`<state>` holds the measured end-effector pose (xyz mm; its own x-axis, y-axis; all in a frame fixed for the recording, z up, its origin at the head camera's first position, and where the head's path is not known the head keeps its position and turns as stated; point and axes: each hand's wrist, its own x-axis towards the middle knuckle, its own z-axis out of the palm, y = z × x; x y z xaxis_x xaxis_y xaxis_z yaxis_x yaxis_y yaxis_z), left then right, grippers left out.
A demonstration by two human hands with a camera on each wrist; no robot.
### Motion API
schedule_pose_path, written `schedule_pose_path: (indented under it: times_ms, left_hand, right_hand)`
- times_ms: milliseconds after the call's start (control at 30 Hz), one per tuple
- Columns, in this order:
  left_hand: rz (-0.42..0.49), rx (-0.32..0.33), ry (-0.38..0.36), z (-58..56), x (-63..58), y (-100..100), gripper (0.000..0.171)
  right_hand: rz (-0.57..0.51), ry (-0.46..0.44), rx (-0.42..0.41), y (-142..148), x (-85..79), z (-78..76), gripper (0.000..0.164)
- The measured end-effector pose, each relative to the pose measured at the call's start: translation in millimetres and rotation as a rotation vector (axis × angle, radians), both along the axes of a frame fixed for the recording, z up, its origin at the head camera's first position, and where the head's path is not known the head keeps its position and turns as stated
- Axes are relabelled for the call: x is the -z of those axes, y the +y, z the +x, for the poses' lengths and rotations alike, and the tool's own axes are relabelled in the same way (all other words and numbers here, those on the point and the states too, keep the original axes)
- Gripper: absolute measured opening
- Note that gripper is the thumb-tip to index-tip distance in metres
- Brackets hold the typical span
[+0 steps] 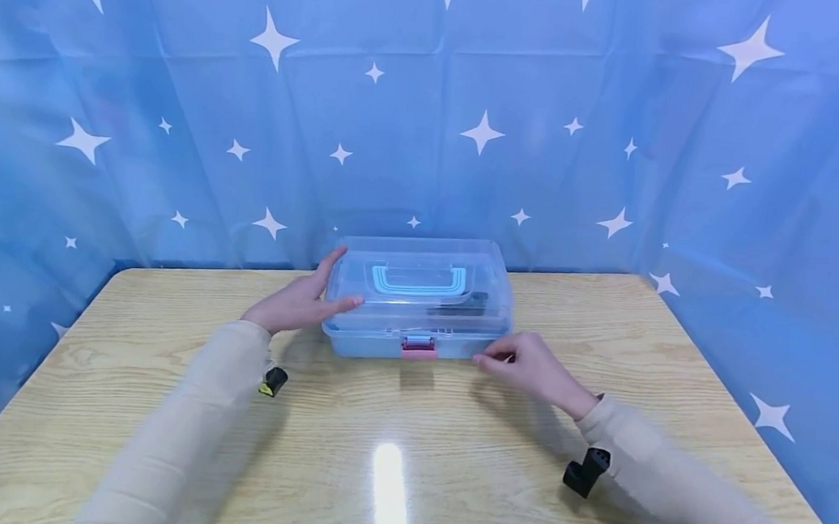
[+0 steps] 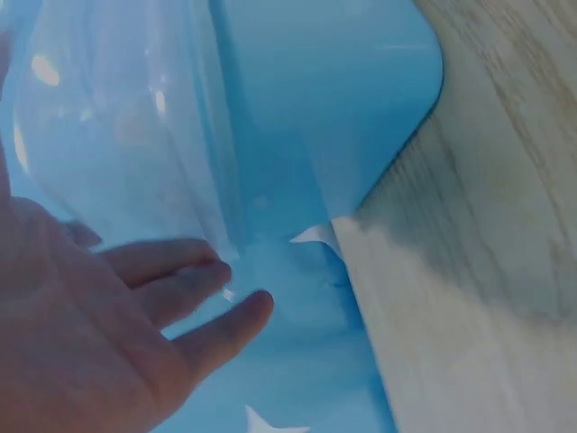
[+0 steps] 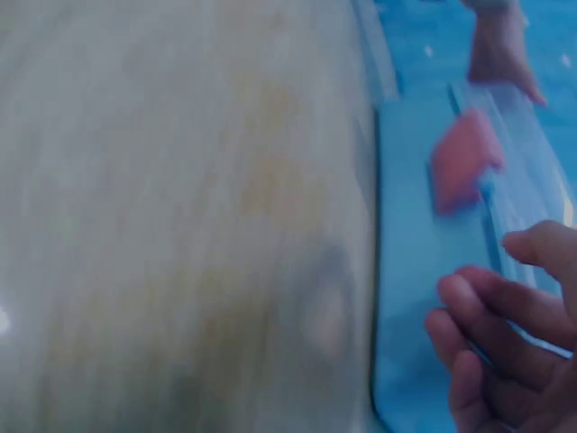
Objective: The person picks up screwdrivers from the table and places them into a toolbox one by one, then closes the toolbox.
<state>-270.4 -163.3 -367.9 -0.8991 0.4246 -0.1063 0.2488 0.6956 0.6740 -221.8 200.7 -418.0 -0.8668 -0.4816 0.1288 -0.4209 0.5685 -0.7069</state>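
A plastic storage box with a light blue base stands at the back middle of the wooden table, its clear lid down. A light blue handle lies on the lid, and a pink latch sits on the front. Dark items show blurrily through the lid. My left hand rests against the box's left end, thumb over the lid's front part and fingers stretched towards the back. By the front right corner is my right hand, fingers loosely bent with a gap to the thumb.
The wooden table reaches to a blue curtain with white stars, which hangs close behind the box and along both sides. Small black wrist cameras are worn at the cream sleeves.
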Motion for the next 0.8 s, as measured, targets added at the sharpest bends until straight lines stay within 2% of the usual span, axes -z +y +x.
schedule_pose_path:
  times_ms: [133,300,600,800]
  left_hand:
    - [-0.044,-0.012,0.026,-1.0,-2.7,5.3,0.100]
    - [-0.070,-0.011,0.017,-3.2,-7.8,5.7,0.104]
    - [-0.103,-0.003,-0.027,-6.0,-14.7,6.6,0.107]
    - [-0.100,-0.004,-0.031,-6.2,-14.3,4.9,0.106]
  right_hand:
    - [-0.019,-0.014,-0.107,-17.9,9.2,3.1,0.017]
    - [-0.044,0.002,-0.151,-35.6,15.8,0.9,0.023]
    - [-0.077,0.003,-0.065,-50.9,15.8,0.7,0.023]
    - [-0.118,-0.025,0.035,-57.1,12.5,1.1,0.040]
